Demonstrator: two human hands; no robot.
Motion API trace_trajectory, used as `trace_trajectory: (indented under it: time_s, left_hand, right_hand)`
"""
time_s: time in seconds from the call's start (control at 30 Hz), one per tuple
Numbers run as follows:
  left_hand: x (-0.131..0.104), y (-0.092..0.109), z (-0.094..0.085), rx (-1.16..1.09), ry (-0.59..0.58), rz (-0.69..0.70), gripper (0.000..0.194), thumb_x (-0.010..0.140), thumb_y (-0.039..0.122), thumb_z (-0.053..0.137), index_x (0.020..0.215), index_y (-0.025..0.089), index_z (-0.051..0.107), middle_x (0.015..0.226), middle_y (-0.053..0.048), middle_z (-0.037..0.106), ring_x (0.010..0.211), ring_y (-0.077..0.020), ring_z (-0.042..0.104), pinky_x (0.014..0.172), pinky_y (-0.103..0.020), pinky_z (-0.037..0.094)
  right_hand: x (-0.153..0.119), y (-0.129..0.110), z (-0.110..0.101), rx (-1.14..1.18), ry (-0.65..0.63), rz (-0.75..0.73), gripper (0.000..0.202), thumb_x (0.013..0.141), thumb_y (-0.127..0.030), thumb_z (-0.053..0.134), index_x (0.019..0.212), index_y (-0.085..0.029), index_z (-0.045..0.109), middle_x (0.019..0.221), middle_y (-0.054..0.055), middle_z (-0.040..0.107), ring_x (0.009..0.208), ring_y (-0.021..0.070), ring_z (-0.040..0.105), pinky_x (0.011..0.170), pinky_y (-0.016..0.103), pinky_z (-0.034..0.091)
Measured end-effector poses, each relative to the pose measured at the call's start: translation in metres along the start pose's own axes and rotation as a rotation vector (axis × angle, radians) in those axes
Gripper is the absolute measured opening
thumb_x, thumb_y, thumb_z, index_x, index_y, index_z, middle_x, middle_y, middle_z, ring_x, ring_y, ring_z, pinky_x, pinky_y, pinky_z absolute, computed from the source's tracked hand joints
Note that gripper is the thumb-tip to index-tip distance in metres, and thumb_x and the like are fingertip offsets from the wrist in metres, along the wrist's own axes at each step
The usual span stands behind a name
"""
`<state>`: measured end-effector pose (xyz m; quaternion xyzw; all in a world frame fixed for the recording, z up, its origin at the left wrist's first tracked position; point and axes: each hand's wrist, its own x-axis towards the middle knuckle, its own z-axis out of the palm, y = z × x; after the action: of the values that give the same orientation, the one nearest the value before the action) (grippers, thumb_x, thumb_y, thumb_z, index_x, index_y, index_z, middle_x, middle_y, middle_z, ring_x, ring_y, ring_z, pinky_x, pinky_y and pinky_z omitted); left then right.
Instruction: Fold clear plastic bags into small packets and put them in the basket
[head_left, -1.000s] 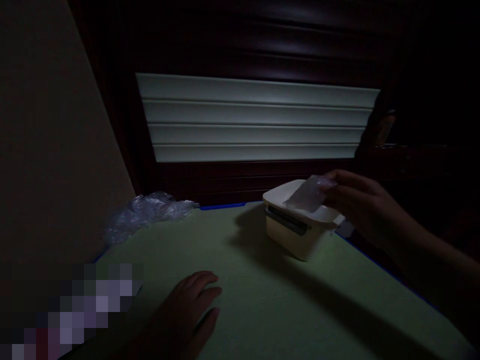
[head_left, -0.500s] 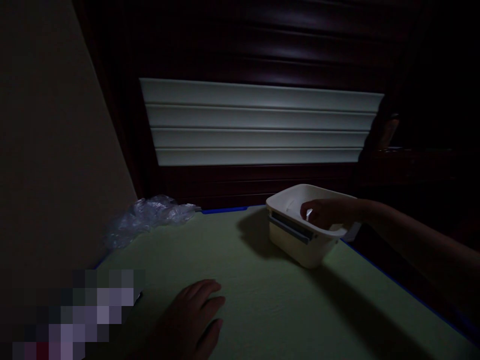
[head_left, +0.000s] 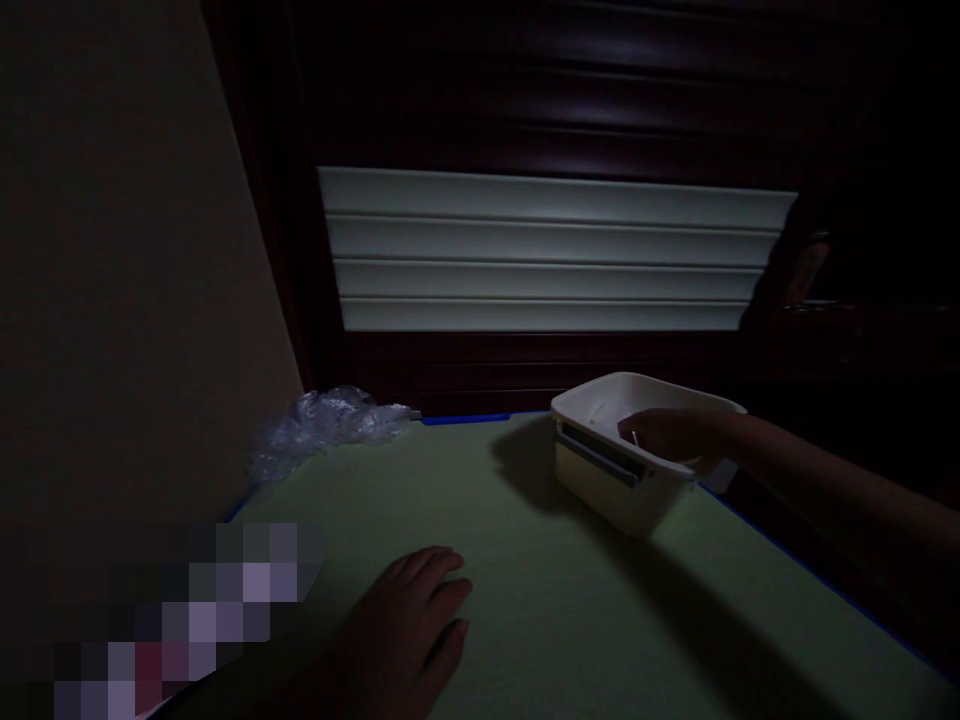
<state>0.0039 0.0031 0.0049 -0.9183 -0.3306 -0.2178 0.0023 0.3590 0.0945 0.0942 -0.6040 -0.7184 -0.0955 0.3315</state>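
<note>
A white plastic bin (head_left: 600, 500) with a grey handle on its side stands on the pale green tabletop (head_left: 540, 610), at the right. My right hand (head_left: 667, 435) reaches over its rim, fingers curled down inside. By those fingertips a small whitish thing shows, too dim and too covered to name. The fingertips and most of the bin's floor are hidden. My left hand (head_left: 412, 620) lies on the tabletop, nearer to me and left of the bin, fingers stretched and slightly apart, holding nothing.
Crumpled clear plastic (head_left: 330, 430) lies at the far left corner against the wall. Blue edging (head_left: 465, 419) runs along the table's rim. Behind stands a dark wooden panel with pale slats (head_left: 555, 250). A blurred-out patch (head_left: 225, 610) covers something at lower left.
The view has swung a little left, so everything sits farther right. My right hand has sunk slightly deeper into the bin. The left hand has stayed on the tabletop.
</note>
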Motion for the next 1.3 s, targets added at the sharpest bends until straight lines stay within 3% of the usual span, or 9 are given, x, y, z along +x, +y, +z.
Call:
trace_trajectory:
  time_s: [0.13, 0.23, 0.33, 0.43, 0.53, 0.63, 0.9, 1.07, 1.3]
  left_hand:
    - [0.001, 0.001, -0.002, -0.023, -0.047, -0.013, 0.027, 0.08, 0.012, 0.046, 0.104, 0.017, 0.058, 0.113, -0.01, 0.058, 0.107, -0.0243, 0.052, 0.089, -0.041, 0.046]
    - [0.001, 0.002, -0.001, -0.038, -0.048, -0.012, 0.025, 0.081, 0.013, 0.046, 0.103, 0.016, 0.058, 0.112, -0.011, 0.057, 0.108, -0.0239, 0.051, 0.091, -0.041, 0.044]
    - [0.0, -0.002, 0.002, -0.037, -0.01, -0.021, 0.023, 0.082, 0.014, 0.046, 0.101, 0.017, 0.058, 0.11, -0.009, 0.058, 0.105, -0.0226, 0.051, 0.091, -0.038, 0.043]
    - [0.003, -0.012, 0.003, 0.039, -0.008, -0.081, 0.018, 0.083, 0.014, 0.044, 0.092, 0.016, 0.059, 0.097, -0.007, 0.061, 0.092, -0.021, 0.055, 0.084, -0.036, 0.045]
    - [0.007, -0.023, 0.003, 0.118, -0.018, -0.141, 0.016, 0.083, 0.013, 0.043, 0.085, 0.015, 0.059, 0.087, -0.006, 0.06, 0.085, -0.0201, 0.055, 0.078, -0.034, 0.045]
    - [0.01, -0.027, 0.002, 0.16, -0.03, -0.159, 0.016, 0.084, 0.013, 0.042, 0.084, 0.014, 0.059, 0.086, -0.006, 0.059, 0.084, -0.0194, 0.054, 0.077, -0.032, 0.044]
    - [0.026, -0.04, -0.007, 0.351, -0.148, -0.227, 0.015, 0.087, 0.016, 0.047, 0.079, 0.014, 0.06, 0.081, -0.004, 0.06, 0.08, -0.0168, 0.057, 0.073, -0.029, 0.047]
    - [0.06, -0.09, -0.025, 0.548, -0.167, -0.337, 0.025, 0.089, 0.028, 0.052, 0.11, 0.014, 0.053, 0.109, -0.008, 0.056, 0.092, -0.0203, 0.058, 0.078, -0.04, 0.05]
    - [0.085, -0.156, -0.036, 0.689, -0.119, -0.507, 0.028, 0.089, 0.028, 0.053, 0.114, 0.014, 0.051, 0.113, -0.009, 0.054, 0.095, -0.0215, 0.057, 0.079, -0.041, 0.049]
  right_hand:
    - [0.007, -0.041, -0.024, -0.149, -0.086, -0.068, 0.012, 0.078, -0.022, 0.059, 0.071, -0.013, 0.062, 0.072, 0.009, 0.062, 0.065, 0.0178, 0.058, 0.056, 0.028, 0.04]
    - [-0.003, -0.09, -0.03, -0.187, 0.051, -0.16, 0.013, 0.082, -0.018, 0.048, 0.089, -0.016, 0.059, 0.097, 0.012, 0.062, 0.082, 0.022, 0.057, 0.066, 0.031, 0.039]
    - [-0.033, -0.134, -0.005, -0.081, 0.115, -0.421, 0.019, 0.083, -0.019, 0.043, 0.091, -0.015, 0.059, 0.092, 0.013, 0.062, 0.083, 0.023, 0.057, 0.072, 0.033, 0.042]
    - [-0.065, -0.154, 0.045, 0.088, -0.127, -0.414, 0.028, 0.086, -0.022, 0.041, 0.109, -0.015, 0.054, 0.113, 0.013, 0.058, 0.104, 0.0223, 0.052, 0.088, 0.034, 0.039]
    - [-0.084, -0.153, 0.093, 0.089, -0.216, -0.343, 0.036, 0.086, -0.026, 0.043, 0.119, -0.011, 0.049, 0.128, 0.018, 0.048, 0.114, 0.0257, 0.047, 0.091, 0.038, 0.038]
    - [-0.089, -0.144, 0.116, 0.096, -0.298, -0.321, 0.032, 0.087, -0.031, 0.042, 0.11, -0.013, 0.056, 0.119, 0.016, 0.055, 0.109, 0.0246, 0.051, 0.091, 0.036, 0.039]
    - [-0.087, -0.14, 0.114, 0.121, -0.373, -0.318, 0.034, 0.089, -0.031, 0.038, 0.111, -0.013, 0.057, 0.114, 0.016, 0.056, 0.11, 0.0242, 0.049, 0.092, 0.034, 0.036]
    - [-0.086, -0.139, 0.114, 0.127, -0.378, -0.328, 0.032, 0.089, -0.03, 0.038, 0.108, -0.014, 0.058, 0.112, 0.014, 0.057, 0.106, 0.0229, 0.051, 0.089, 0.032, 0.036]
    - [-0.085, -0.138, 0.114, 0.12, -0.385, -0.331, 0.032, 0.088, -0.032, 0.039, 0.106, -0.014, 0.06, 0.109, 0.013, 0.059, 0.105, 0.0228, 0.051, 0.087, 0.033, 0.037]
